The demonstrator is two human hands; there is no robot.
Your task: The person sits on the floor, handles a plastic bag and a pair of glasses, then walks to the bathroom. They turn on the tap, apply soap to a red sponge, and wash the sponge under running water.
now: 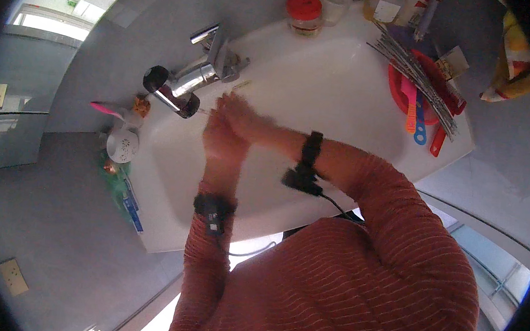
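Over the left part of a white sink, my two hands press together just beside the spout of a chrome faucet. My left hand is the lower one, its forearm coming up from the bottom of the view. My right hand lies across it, reaching in from the right. Both are blurred, and how the fingers are bent cannot be made out. No object shows between them. A thin streak, perhaps water, shows between the spout and my hands. Each forearm wears a black strap with a small device and a cable.
A red-lidded jar and a clear cup stand on the sink's back rim. A red basket with combs and thin metal rods sits at the right corner. A white perforated cup and a toothbrush lie along the left rim.
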